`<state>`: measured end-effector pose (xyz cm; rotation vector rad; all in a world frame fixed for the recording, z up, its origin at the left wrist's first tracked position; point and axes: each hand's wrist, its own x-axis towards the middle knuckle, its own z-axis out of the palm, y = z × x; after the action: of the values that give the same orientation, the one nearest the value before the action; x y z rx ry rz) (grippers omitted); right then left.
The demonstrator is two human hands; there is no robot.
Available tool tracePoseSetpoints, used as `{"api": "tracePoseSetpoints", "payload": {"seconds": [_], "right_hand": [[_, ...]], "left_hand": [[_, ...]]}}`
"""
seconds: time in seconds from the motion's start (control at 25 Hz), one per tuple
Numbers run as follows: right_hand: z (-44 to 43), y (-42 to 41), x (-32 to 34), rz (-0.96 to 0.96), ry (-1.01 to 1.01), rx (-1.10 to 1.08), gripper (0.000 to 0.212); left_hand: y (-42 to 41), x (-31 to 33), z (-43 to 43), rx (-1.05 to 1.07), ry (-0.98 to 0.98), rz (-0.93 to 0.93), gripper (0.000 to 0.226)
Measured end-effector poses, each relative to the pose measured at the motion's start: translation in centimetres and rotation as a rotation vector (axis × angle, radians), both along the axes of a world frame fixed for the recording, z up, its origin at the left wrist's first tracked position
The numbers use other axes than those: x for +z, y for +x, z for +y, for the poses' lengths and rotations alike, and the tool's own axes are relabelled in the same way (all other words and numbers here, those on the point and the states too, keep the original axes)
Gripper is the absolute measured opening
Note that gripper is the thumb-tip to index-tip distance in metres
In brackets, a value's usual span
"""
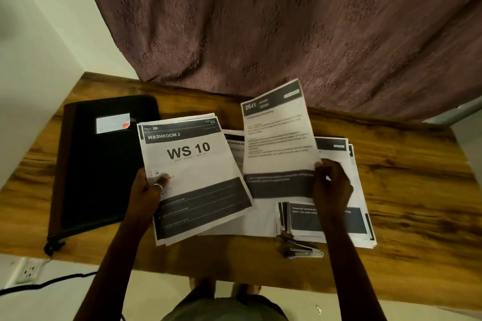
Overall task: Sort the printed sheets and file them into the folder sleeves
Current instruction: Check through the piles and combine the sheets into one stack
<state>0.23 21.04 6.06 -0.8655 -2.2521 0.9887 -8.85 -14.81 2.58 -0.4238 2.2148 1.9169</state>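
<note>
Hands: we count two, both bare, both gripping paper above the wooden table [407, 190].
Left hand [147, 190]: closed on the "WS 10" sheets [193, 172], thumb on the printed face beside the "2B" mark; a ring shows on the thumb. At least two sheets lie in this grip, judging by the stepped lower edges; we cannot tell the exact number.
Right hand [331, 185]: fingers pinch the lower right edge of one lifted sheet [279, 138] headed "2641", which stands tilted up off the pile.
Loose pile [336, 219]: one spread stack on the table under and to the right of the hands; several fanned edges show, count not readable.
Folder [101, 164]: one, black, closed, flat at the left of the table, with one white label [112, 122] on its cover.
Stapler [302, 251]: one, at the near edge, just beside the pile.
Curtain [287, 21]: one, hanging behind the table.
</note>
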Motion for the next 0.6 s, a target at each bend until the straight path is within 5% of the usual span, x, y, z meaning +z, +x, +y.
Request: {"api": "tracePoseSetpoints", "payload": {"seconds": [0.24, 0.4, 0.6], "right_hand": [[2.2, -1.2, 1.1, 0.164, -0.407, -0.232, 0.027], [1.3, -0.9, 0.7, 0.232, -0.408, -0.265, 0.033], [-1.1, -0.8, -0.7, 0.054, -0.42, 0.023, 0.013]], "left_hand": [[0.0, -0.7, -0.3, -0.024, -0.033, -0.008, 0.033], [-0.1, -0.7, 0.0, -0.073, -0.066, -0.014, 0.035], [0.1, -1.4, 0.4, -0.148, -0.076, -0.023, 0.033]]}}
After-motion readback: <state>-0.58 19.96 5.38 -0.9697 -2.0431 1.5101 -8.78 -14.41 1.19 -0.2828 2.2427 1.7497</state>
